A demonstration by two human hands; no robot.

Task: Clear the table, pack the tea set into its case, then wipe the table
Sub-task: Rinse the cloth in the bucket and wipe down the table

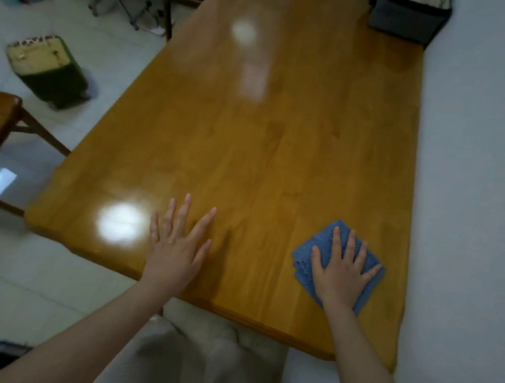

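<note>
Lower right: right hand (342, 272) flat, fingers spread, pressing blue cloth (322, 240) on table (267, 130)
Lower centre: left hand (177, 245) flat on table, empty
Upper right: dark case (406, 20) on table

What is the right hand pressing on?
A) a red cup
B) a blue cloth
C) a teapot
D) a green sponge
B: the right hand lies flat, fingers straight, on a folded blue cloth on the table.
</note>
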